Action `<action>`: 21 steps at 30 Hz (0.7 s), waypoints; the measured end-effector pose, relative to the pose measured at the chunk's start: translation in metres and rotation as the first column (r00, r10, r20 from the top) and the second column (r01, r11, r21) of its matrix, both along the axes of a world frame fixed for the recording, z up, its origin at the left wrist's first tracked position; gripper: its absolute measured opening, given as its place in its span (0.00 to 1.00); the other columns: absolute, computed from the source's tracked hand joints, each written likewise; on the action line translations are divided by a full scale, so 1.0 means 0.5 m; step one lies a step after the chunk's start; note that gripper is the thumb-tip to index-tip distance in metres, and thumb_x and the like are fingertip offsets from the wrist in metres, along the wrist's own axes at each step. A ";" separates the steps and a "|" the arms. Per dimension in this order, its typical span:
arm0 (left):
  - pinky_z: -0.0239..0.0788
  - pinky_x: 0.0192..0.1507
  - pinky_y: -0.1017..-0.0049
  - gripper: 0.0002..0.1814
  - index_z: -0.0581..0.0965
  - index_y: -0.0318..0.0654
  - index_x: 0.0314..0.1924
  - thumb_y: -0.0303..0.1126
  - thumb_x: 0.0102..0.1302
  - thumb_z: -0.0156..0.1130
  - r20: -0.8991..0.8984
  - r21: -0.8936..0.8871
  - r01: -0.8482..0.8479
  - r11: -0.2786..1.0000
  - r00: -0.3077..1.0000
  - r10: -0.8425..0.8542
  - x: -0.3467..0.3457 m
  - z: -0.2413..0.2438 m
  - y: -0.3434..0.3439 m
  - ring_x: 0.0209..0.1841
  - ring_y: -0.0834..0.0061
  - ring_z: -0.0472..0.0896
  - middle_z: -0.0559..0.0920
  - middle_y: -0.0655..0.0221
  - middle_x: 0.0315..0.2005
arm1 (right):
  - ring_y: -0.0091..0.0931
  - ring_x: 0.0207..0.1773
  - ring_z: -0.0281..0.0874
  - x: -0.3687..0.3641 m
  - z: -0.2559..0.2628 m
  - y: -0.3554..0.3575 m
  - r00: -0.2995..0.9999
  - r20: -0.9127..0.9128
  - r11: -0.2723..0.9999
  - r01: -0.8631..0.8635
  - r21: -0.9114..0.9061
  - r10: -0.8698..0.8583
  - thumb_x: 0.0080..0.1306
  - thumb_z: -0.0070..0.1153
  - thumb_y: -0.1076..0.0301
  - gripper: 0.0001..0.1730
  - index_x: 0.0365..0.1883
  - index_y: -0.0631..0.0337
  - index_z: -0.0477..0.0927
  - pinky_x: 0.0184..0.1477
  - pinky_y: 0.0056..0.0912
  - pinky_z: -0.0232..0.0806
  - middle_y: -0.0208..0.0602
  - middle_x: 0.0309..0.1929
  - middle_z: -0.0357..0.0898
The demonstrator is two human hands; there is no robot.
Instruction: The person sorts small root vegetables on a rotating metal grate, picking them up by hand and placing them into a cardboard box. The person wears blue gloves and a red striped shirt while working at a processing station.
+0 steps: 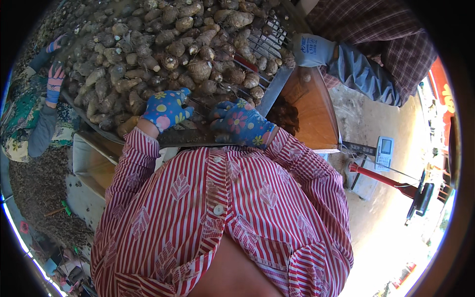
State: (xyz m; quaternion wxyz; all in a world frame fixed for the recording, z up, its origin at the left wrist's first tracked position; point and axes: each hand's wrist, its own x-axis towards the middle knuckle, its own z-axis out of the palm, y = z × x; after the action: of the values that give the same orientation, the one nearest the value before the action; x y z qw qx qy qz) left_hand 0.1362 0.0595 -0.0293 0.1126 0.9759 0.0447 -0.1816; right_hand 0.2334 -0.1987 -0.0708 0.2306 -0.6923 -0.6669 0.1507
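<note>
A broad heap of brown taro corms [170,48] lies on a table with a slatted metal rack [269,41]. My left hand [165,109], in a blue floral glove, is at the heap's near edge. Its thumb and fingers are apart, with nothing visible between them. To its right, my right hand [241,122], in a matching glove, is over the bare near part of the rack, back upward. The underside of that hand is hidden, so a small thing in it cannot be ruled out. Several corms lie just beyond its fingers.
A co-worker's blue-gloved hand [311,50] reaches in at upper right; another co-worker's gloved hands [55,80] are at the heap's left. An orange-brown chute or bin [311,100] adjoins the table's right side. A scale with a display [385,152] stands farther right; a crate [89,159] is lower left.
</note>
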 end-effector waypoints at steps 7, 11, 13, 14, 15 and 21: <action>0.75 0.62 0.59 0.43 0.73 0.45 0.73 0.59 0.63 0.68 -0.073 -0.087 -0.003 0.996 0.997 -0.003 -0.023 0.016 0.020 0.61 0.56 0.83 0.83 0.58 0.62 | 0.37 0.59 0.77 0.085 0.025 -0.163 0.932 0.169 0.947 0.311 0.085 -0.322 0.54 0.72 0.61 0.23 0.51 0.42 0.86 0.57 0.47 0.71 0.28 0.50 0.82; 0.76 0.59 0.58 0.47 0.69 0.48 0.76 0.61 0.61 0.69 -0.145 -0.050 -0.127 0.991 0.982 0.119 -0.051 0.021 0.021 0.57 0.53 0.85 0.85 0.53 0.57 | 0.41 0.55 0.80 0.136 0.039 -0.248 0.838 0.159 0.852 0.520 0.062 -0.523 0.56 0.72 0.63 0.15 0.43 0.51 0.88 0.55 0.45 0.73 0.36 0.48 0.84; 0.77 0.58 0.58 0.48 0.67 0.49 0.77 0.61 0.61 0.70 -0.121 -0.028 -0.160 0.987 0.980 0.156 -0.061 -0.002 0.021 0.55 0.51 0.86 0.86 0.51 0.54 | 0.42 0.55 0.79 0.123 0.052 -0.225 0.763 0.077 0.765 0.629 0.140 -0.642 0.58 0.72 0.63 0.15 0.44 0.52 0.88 0.55 0.45 0.72 0.37 0.46 0.84; 0.78 0.57 0.57 0.48 0.68 0.49 0.76 0.61 0.60 0.71 -0.103 -0.035 -0.175 0.984 0.980 0.171 -0.064 -0.017 0.024 0.54 0.51 0.86 0.87 0.50 0.53 | 0.42 0.56 0.79 0.115 0.065 -0.202 0.722 0.033 0.715 0.677 0.173 -0.692 0.59 0.71 0.63 0.15 0.45 0.53 0.88 0.55 0.45 0.72 0.38 0.46 0.84; 0.77 0.56 0.58 0.48 0.67 0.48 0.76 0.59 0.60 0.72 -0.083 -0.082 -0.168 0.982 0.983 0.161 -0.069 -0.031 0.030 0.54 0.50 0.86 0.86 0.50 0.53 | 0.42 0.55 0.78 0.109 0.084 -0.171 0.755 0.012 0.742 0.641 0.196 -0.655 0.62 0.71 0.63 0.15 0.46 0.55 0.87 0.55 0.45 0.72 0.38 0.46 0.84; 0.76 0.59 0.60 0.49 0.64 0.42 0.77 0.50 0.61 0.75 -0.048 -0.383 -0.266 0.885 0.962 0.268 -0.104 0.003 0.066 0.55 0.48 0.84 0.85 0.51 0.54 | 0.42 0.59 0.76 0.093 0.048 0.031 0.889 0.086 0.881 0.427 0.204 -0.450 0.60 0.72 0.57 0.22 0.53 0.49 0.85 0.60 0.50 0.68 0.36 0.52 0.81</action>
State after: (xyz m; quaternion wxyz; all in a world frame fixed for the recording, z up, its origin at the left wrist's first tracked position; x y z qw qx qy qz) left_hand 0.0842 0.0927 -0.0277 0.3263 0.9197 0.1415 -0.1664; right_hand 0.2802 -0.1832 -0.0468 0.2759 -0.8102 -0.5170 -0.0118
